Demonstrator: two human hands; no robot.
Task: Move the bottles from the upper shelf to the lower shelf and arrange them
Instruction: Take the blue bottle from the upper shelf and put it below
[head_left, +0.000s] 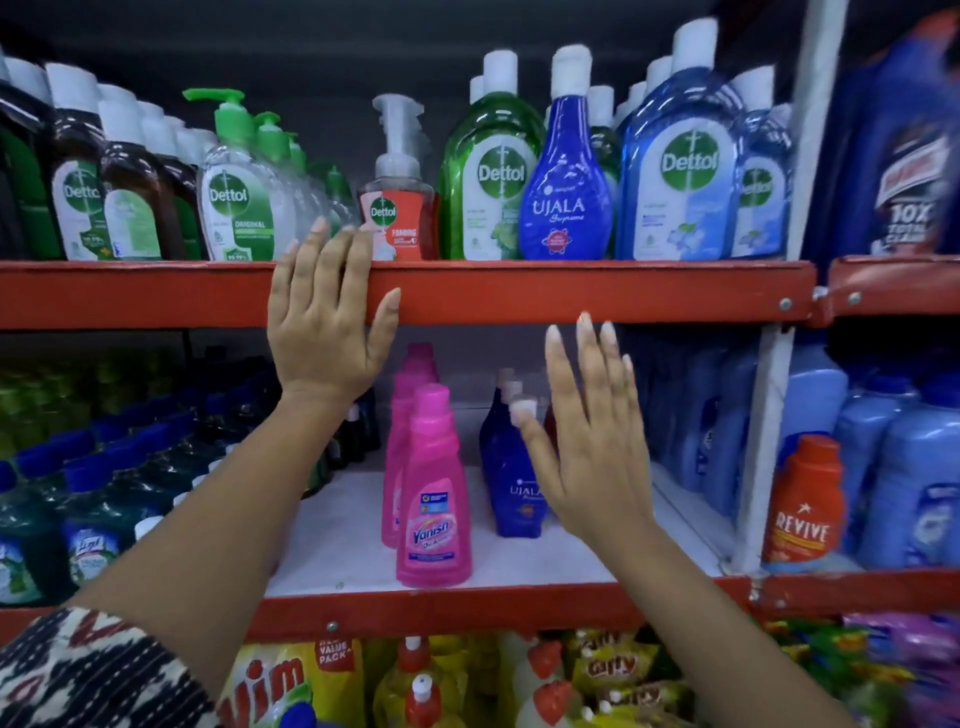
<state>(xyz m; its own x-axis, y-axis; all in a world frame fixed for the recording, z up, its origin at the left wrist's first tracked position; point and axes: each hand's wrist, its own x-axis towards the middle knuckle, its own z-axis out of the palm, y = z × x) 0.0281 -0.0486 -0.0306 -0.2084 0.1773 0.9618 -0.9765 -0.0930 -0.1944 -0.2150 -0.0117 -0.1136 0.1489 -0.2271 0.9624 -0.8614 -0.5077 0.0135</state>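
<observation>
- A tall blue plastic Ujala bottle with a white cap (566, 176) stands upright on the upper shelf with the red metal front rail (571, 291), its long axis vertical, cap up and label facing out.
- It sits between a green Dettol bottle (491, 171) on its left and a pale blue Dettol bottle (680, 171) on its right, close against both.
- On the white lower shelf (343, 525), a short row of dark blue Ujala bottles (506, 478) also stands upright and runs back into the shelf; how many there are is hard to tell, since the rear ones are blurred.
- Just to their left, pink Vanish bottles (434, 499) stand upright in their own row.
- The left hand (327, 322) is raised with its back to the camera, fingers spread and straight, lying flat over the upper rail with the fingertips reaching the shelf edge; it holds nothing.
- The right hand (587, 431) is open too, fingers extended upward and slightly fanned, hovering in front of the dark blue row with nothing in its grip.
- Both forearms rise from below, the left one coming out of a patterned sleeve (88, 675).
</observation>
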